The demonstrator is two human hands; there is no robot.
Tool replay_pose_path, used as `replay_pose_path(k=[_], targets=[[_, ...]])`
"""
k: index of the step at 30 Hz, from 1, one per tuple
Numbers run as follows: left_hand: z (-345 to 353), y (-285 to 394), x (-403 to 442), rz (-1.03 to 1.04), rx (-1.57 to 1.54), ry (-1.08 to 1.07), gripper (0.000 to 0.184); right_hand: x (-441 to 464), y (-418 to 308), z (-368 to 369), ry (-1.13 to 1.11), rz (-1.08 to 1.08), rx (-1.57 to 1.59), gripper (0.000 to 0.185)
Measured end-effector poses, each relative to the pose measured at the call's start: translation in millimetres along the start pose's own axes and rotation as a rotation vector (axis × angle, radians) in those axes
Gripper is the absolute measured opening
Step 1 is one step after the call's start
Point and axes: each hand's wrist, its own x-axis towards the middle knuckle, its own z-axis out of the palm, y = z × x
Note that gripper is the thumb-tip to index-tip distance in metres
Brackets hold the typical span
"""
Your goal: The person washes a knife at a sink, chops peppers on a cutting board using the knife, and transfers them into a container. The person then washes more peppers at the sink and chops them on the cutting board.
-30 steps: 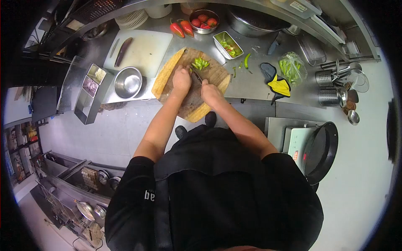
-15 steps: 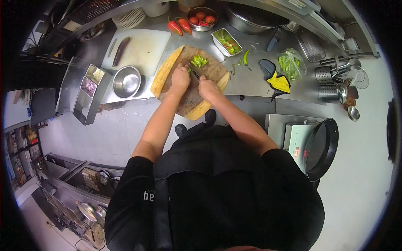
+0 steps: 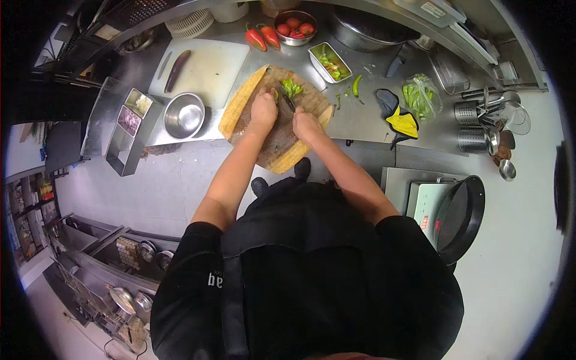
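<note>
A wooden cutting board with pale edges lies before me. My right hand is closed round the handle of a knife, whose dark blade points away from me over the board. To its left my left hand is closed, fingers bent down at the wood. A bit of green chili shows at its fingertips; the rest is hidden by the fingers. Just beyond the blade lies a small heap of cut green chili.
Left stand a steel bowl and a white board with an eggplant. Behind are red peppers, a tomato bowl and a steel tray. Right are a whole green chili, gloves, bagged chilies and a pan.
The knife blade has shifted a little away from my left fingers, toward the cut heap. The whole view has drifted slightly. Both hands stay closed over the board.
</note>
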Motion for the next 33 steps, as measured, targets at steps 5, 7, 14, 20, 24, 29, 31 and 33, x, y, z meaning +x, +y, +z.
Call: replay_pose_path(k=[5,7,14,20,24,29,31,33], targets=[[1.2,-2.4,1.1,0.024,-0.039,-0.032,0.033,-5.6,3.3,1.3,-0.003,-0.046,0.002,0.023],[2.1,-2.9,1.7,-0.021,-0.062,-0.030,0.033,-8.5,0.8,-1.7,-0.014,-0.065,-0.008,0.023],[-3.4,2.4,-0.1,0.086,0.089,-0.031,0.029,-6.8,-6.5,-6.4,-0.079,0.018,-0.026,0.025],[-18.7,13.4,-1.9,0.065,0.145,-0.123,0.026,23.2,-14.4,-1.2,-0.055,-0.018,0.008,0.027],[-13.6,9.5,-2.7,0.103,0.125,-0.071,0.029,37.7,-8.9,15.1,-0.010,-0.058,0.057,0.026],[-14.1,13.7,-6.4,0.076,0.122,-0.005,0.027,3.5,10.6,17.0,-0.035,-0.017,0.035,0.025],[-15.4,15.7,-10.8,0.073,0.119,0.031,0.026,1.2,12.7,14.0,-0.070,-0.007,0.018,0.024],[-19.9,17.6,-11.9,0.075,0.169,0.024,0.022,6.7,9.1,8.9,-0.027,0.017,0.042,0.024]])
